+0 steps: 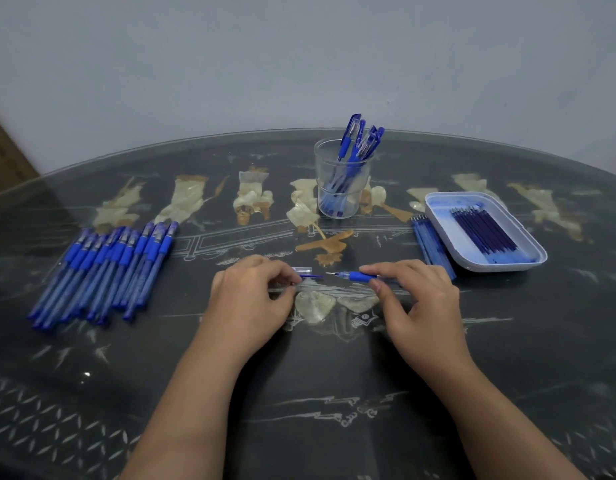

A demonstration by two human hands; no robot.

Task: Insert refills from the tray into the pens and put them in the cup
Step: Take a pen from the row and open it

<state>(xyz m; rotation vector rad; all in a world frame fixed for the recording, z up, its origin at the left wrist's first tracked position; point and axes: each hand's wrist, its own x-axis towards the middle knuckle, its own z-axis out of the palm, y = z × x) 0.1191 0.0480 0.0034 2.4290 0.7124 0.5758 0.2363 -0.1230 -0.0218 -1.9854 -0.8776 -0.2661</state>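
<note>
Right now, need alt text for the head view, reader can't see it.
A person's right hand pinches a blue-grip pen, tip pointing at the clear cap pinched in the left hand, low over a dark glass-topped table. Behind stands a clear cup of capped pens; a white tray of refills lies right, a row of blue pens left.

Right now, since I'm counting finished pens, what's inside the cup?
Several blue pens lean inside the clear cup, caps up; they overlap, so an exact count is hidden.
</note>
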